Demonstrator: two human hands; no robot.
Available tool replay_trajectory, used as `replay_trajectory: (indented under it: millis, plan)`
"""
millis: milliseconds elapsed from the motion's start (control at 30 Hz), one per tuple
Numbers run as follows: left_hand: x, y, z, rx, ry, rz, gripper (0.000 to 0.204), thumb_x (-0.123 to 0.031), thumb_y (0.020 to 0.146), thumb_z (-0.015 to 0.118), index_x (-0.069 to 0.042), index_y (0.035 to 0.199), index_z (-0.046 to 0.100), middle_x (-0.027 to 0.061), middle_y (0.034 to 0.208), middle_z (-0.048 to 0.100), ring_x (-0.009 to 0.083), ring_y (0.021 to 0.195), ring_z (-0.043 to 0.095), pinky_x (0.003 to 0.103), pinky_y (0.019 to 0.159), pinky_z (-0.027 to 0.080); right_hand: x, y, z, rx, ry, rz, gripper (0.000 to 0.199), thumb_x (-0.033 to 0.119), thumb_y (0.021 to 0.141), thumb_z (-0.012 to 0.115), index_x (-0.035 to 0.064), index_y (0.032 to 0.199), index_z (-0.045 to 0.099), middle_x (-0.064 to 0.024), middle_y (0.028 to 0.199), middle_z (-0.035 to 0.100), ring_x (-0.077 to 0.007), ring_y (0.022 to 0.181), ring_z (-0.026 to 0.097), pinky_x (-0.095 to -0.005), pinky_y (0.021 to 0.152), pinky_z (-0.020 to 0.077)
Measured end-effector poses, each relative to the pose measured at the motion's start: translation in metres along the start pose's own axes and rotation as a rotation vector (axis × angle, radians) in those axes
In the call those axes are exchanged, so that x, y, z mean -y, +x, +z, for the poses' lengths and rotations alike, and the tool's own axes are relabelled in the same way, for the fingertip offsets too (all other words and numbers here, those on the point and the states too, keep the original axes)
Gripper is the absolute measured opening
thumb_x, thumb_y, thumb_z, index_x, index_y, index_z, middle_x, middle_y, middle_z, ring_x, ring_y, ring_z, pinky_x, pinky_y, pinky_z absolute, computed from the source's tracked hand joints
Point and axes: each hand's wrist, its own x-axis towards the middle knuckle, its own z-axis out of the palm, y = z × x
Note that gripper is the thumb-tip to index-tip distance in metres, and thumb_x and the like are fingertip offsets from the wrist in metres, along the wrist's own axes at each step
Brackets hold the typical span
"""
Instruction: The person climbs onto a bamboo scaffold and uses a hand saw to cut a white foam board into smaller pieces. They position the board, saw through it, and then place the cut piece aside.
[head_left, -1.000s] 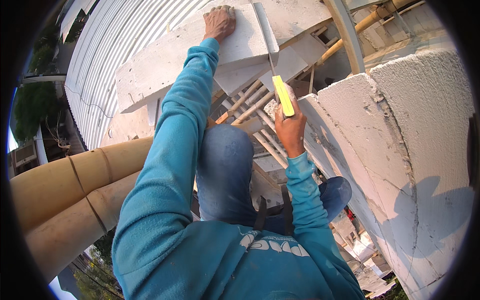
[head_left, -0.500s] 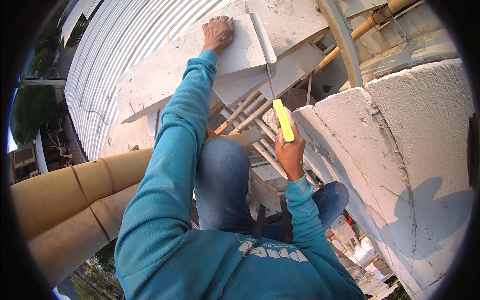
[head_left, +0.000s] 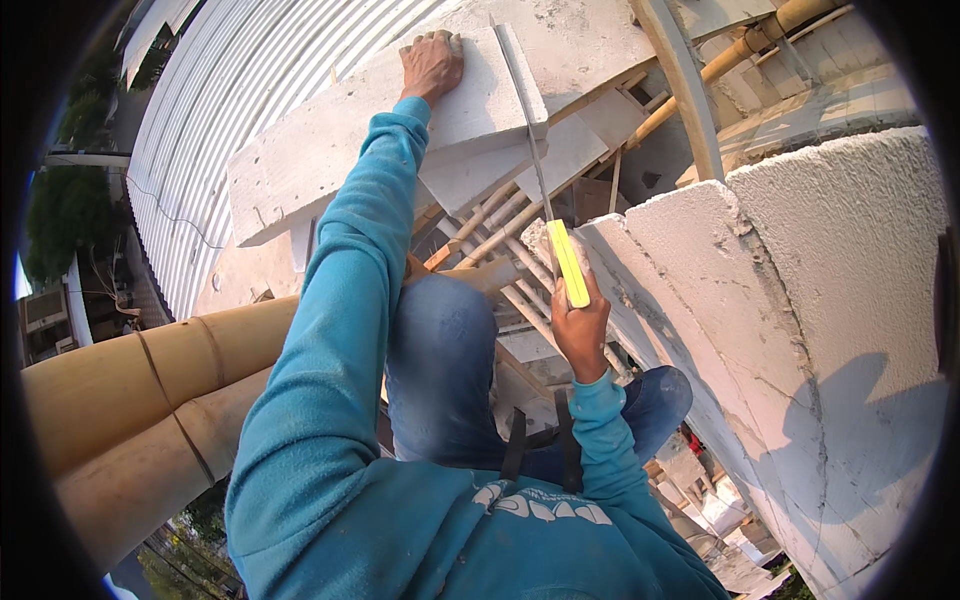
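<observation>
A long pale aerated concrete block lies at an angle ahead of me, on top of other pale blocks. My left hand bears down on its upper face, with the fingers curled over the far edge. In my right hand is the yellow handle of a handsaw, the fingers wrapped round it. The saw's thin blade runs away from me across the block near its right end, sitting in a cut. How deep the cut goes is hidden.
Thick bamboo poles pass at my left, and corrugated metal roofing spreads beyond. A pale block wall rises close on my right. Below lie crossed poles with gaps between them. A wooden post slants at the far right.
My right hand has drawn the handsaw a short way back toward me. My left hand stays on the block, and the whole view has shifted slightly.
</observation>
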Motion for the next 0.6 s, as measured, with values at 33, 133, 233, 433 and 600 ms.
replay_trajectory:
  millis: [33, 133, 233, 433, 600]
  plan:
    - [0.005, -0.008, 0.004, -0.005, 0.012, -0.009, 0.045, -0.036, 0.103, 0.038, -0.005, 0.123, 0.064, 0.0178, 0.125, 0.064, 0.034, 0.123, 0.055, 0.053, 0.108, 0.032, 0.007, -0.014, -0.008, 0.023, 0.078, 0.055, 0.046, -0.001, 0.09, 0.055, -0.0063, 0.136, 0.052, -0.0287, 0.126, 0.062, -0.0362, 0.119, 0.062, -0.0394, 0.099, 0.0492]
    - [0.003, -0.007, 0.004, 0.013, 0.007, -0.01, 0.045, -0.036, 0.103, 0.038, -0.006, 0.123, 0.064, 0.0174, 0.126, 0.064, 0.0342, 0.124, 0.054, 0.053, 0.108, 0.032, 0.021, -0.025, -0.02, 0.028, 0.194, 0.118, 0.047, -0.001, 0.09, 0.055, -0.0059, 0.136, 0.052, -0.0285, 0.129, 0.06, -0.0359, 0.123, 0.06, -0.0388, 0.101, 0.0478]
    - [0.007, -0.005, 0.008, 0.006, -0.017, 0.045, 0.046, -0.038, 0.103, 0.038, -0.006, 0.123, 0.064, 0.0174, 0.126, 0.064, 0.0345, 0.125, 0.054, 0.053, 0.109, 0.032, 0.019, 0.08, 0.002, 0.094, -0.015, 0.011, 0.052, -0.001, 0.086, 0.057, -0.0016, 0.138, 0.051, -0.0283, 0.126, 0.061, -0.039, 0.115, 0.063, -0.0401, 0.095, 0.0514]
    - [0.011, 0.004, 0.0, 0.03, 0.019, -0.008, 0.048, -0.042, 0.102, 0.039, -0.006, 0.122, 0.065, 0.0172, 0.126, 0.064, 0.0352, 0.122, 0.054, 0.053, 0.104, 0.034, 0.019, 0.119, 0.029, 0.025, -0.037, -0.044, 0.057, 0.003, 0.082, 0.064, 0.0031, 0.138, 0.052, -0.027, 0.118, 0.065, -0.0422, 0.109, 0.064, -0.0438, 0.091, 0.0536]
    - [-0.006, -0.003, 0.0, -0.01, -0.058, -0.018, 0.053, -0.051, 0.099, 0.047, -0.01, 0.126, 0.063, 0.0146, 0.134, 0.058, 0.0333, 0.129, 0.049, 0.054, 0.11, 0.03, 0.019, 0.115, 0.023, 0.03, -0.019, 0.001, 0.054, 0.003, 0.083, 0.062, 0.0008, 0.136, 0.053, -0.0272, 0.116, 0.066, -0.0402, 0.109, 0.065, -0.0408, 0.09, 0.0536]
